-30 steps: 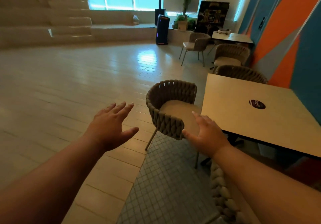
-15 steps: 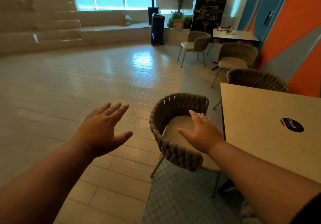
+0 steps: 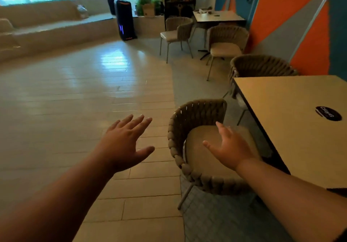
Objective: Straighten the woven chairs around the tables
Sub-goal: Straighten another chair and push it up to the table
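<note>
Both hands are reaching out bare, fingers spread, holding nothing. The left hand (image 3: 124, 144) is hanging over the floor (image 3: 75, 110) just left of the chair (image 3: 197, 117). The right hand (image 3: 231, 148) is hovering in front of its seat, and neither is plainly touching it. The chair is standing just beside the table (image 3: 281, 129), open side facing the table edge.

A shove from 1 hand alone would probably be swinging it askew. Pushing hard is risking a knock of the woven arm against the table edge, and a thin leg may be catching where the floor meets the grey flooring (image 3: 216, 223).

A black oval sticker (image 3: 328, 113) on the table is carrying white writing, too blurred to read.
</note>
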`<state>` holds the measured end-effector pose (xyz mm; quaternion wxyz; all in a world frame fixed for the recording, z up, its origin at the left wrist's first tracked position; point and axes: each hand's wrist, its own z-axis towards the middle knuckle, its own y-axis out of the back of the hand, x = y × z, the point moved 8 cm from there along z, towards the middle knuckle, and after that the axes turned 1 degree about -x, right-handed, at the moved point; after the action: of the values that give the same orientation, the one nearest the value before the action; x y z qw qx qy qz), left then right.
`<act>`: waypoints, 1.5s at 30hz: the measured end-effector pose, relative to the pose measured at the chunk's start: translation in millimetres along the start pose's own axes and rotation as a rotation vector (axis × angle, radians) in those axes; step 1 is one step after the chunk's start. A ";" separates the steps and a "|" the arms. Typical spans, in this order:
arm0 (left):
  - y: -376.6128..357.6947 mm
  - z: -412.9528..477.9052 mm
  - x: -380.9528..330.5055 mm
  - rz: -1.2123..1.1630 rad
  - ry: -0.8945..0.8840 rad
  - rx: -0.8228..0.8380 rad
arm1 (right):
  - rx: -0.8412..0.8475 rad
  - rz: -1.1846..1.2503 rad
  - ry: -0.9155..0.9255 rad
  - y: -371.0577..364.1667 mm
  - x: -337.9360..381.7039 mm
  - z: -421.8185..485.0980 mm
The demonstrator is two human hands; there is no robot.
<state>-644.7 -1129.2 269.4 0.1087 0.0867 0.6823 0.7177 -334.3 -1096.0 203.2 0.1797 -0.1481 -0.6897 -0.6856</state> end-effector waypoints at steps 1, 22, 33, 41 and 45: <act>-5.6 9.5 15.6 -0.005 -0.018 0.019 | 0.002 0.005 -0.038 -9.0 1.5 4.0; -111.3 343.3 44.6 -0.051 -0.560 0.158 | -0.079 0.064 -0.572 -47.7 -65.9 140.6; -186.2 437.0 -18.6 -0.065 -0.927 0.249 | -0.300 0.106 -0.995 -115.3 -70.8 105.5; -286.3 449.2 -18.2 0.020 -1.218 0.363 | -0.253 0.334 -1.310 -246.7 -12.4 117.7; -315.0 449.8 -19.6 0.026 -1.245 0.411 | -0.217 0.367 -1.368 -283.8 2.0 134.5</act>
<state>-491.3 -688.2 -20.3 0.4559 0.5132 0.6140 0.3896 -470.1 -966.3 -48.6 -0.1965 -0.6755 -0.5395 -0.4625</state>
